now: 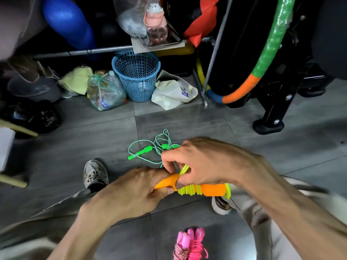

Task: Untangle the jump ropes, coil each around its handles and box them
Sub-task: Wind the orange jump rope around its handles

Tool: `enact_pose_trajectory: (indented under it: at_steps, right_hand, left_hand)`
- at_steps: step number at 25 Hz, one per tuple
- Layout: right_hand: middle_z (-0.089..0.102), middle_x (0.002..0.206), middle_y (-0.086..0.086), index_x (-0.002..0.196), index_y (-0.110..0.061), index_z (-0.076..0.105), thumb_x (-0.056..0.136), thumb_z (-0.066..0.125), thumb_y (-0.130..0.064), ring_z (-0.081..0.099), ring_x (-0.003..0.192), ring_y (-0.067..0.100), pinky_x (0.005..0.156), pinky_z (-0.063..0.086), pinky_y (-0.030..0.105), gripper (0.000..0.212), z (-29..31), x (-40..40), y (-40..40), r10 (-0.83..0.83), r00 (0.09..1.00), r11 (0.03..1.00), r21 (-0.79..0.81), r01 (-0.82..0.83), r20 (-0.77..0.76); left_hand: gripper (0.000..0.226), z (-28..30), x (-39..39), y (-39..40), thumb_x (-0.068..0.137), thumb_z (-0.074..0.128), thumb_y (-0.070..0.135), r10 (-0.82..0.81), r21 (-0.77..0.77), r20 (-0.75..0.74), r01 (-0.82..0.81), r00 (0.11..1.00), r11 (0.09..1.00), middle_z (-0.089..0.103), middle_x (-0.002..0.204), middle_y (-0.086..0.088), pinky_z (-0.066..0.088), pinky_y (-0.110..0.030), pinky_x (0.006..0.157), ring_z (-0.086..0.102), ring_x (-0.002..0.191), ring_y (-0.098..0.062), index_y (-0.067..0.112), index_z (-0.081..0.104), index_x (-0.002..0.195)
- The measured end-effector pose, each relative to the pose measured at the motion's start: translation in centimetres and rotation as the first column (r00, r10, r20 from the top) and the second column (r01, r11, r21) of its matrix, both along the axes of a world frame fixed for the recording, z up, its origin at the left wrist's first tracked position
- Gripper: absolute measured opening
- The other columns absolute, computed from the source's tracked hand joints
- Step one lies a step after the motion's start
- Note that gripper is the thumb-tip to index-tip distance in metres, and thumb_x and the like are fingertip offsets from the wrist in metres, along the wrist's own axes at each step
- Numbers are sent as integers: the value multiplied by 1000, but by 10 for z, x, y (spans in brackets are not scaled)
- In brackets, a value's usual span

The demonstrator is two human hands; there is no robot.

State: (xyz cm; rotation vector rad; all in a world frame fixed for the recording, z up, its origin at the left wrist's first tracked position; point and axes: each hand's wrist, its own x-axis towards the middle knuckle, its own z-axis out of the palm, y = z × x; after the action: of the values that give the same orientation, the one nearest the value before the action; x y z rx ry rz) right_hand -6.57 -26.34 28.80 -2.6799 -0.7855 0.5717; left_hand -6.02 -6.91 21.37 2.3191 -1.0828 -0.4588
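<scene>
Nearest the camera, a pink jump rope (191, 244) lies on the grey tiled floor (187, 124), already coiled around its pink handles, directly below the orange handles. Above it, both hands work on the orange handles (210, 190), held level over the floor with a neon yellow rope (189, 190) wound in tight turns around their middle. The left hand (131, 194) wraps its fingers around the left end of the orange handles, thumb pressed underneath. The right hand (202, 162) reaches in from above the orange handles, its thumb and fingers pinching a loose loop of the yellow rope just over the wound turns. A worn grey shoe (95, 174) sits on the floor to the left of the orange handles, and a second shoe (220, 205) shows just below their right end. Beyond the orange handles, partly hidden by the right hand, a green jump rope (150, 149) lies loose and uncoiled on the floor, its bright green handles apart. Farther back from the orange handles stands a blue perforated basket (137, 76), with a clear bag of plastic bottles (105, 91) at its left and a crumpled pale bag (172, 92) at its right; a blue mark on that bag is too small to read. To the far right of the orange handles curves a padded hoop (266, 53) in green, orange and blue. No writing can be read anywhere.
</scene>
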Motion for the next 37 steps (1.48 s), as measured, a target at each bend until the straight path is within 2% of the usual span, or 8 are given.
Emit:
enact_pose_trajectory:
  at_steps: [7, 13, 19, 25, 28, 30, 33, 37]
  right_hand:
    - [40, 65, -11, 90, -27, 56, 68, 73, -61, 45, 71, 15, 61, 33, 32, 44, -5, 5, 4, -116, 968, 982, -122, 145, 221]
    - [58, 66, -16, 84, -27, 69, 76, 75, -29, 51, 67, -4, 55, 34, 13, 10, -3, 8, -12, -107, 990, 993, 43, 111, -87]
    - [58, 62, -28, 84, -29, 75, 79, 79, -24, 56, 70, -8, 64, 36, 4, 9, -9, 16, -15, -3, 990, 971, 235, 36, -142]
    - [72, 77, -1, 89, -3, 70, 78, 69, -10, 65, 72, 7, 67, 49, 18, 13, -8, 32, -34, 95, 833, 731, 606, 314, -546]
    - [69, 69, -2, 81, -12, 64, 76, 78, -13, 63, 64, 6, 74, 55, 24, 14, -29, 28, -35, -169, 627, 356, 546, 758, -760]
    - [59, 54, -5, 59, -23, 64, 89, 59, -1, 53, 48, 5, 54, 48, 19, 38, -35, 25, -17, -158, 582, 177, 557, 811, -797]
    - [43, 47, -4, 55, -15, 51, 87, 49, 0, 31, 39, 6, 43, 20, 20, 35, -36, 22, 19, -47, 652, 172, 636, 752, -757]
    - [44, 54, -2, 74, -16, 62, 99, 45, -10, 29, 40, 5, 39, 22, 17, 31, -51, 21, 21, -316, 618, 271, 556, 786, -720]
  left_hand:
    - [29, 7, 4, 1, 87, 35, 53, 116, 152, 164, -141, 980, 978, 64, 90, 8, 39, -30, 67, 58, 86, -19, 34, 49, 104]
    - [20, 3, 1, 3, 93, 46, 46, 98, 276, 113, -126, 989, 953, 64, 99, 7, 42, -30, 75, 58, 97, -19, 31, 50, 105]
    - [19, 13, -12, 0, 96, 50, 42, -61, 131, -66, 69, 996, 989, 46, 69, 12, 34, -23, 64, 40, 67, -6, 32, 40, 83]
    - [19, 39, -14, 6, 95, 54, 34, -106, -335, -250, 17, 962, 942, 53, 71, 1, 42, -29, 57, 48, 63, -13, 16, 54, 89]
    - [18, 42, -13, 4, 95, 52, 32, -74, -497, -317, -99, 946, 862, 54, 71, 5, 38, -18, 58, 48, 63, -5, 16, 56, 87]
    - [22, 37, -8, 6, 94, 50, 32, 0, -549, -368, -218, 930, 807, 55, 69, 3, 36, -15, 57, 46, 58, -4, 12, 55, 85]
    - [18, 28, -3, 4, 95, 50, 33, 220, -515, -383, -405, 897, 755, 57, 65, 5, 35, -14, 52, 44, 53, -3, 19, 54, 84]
    - [16, 20, 10, 2, 97, 52, 28, 558, -378, -188, -584, 808, 718, 53, 62, 5, 34, -13, 49, 49, 51, -2, 18, 52, 85]
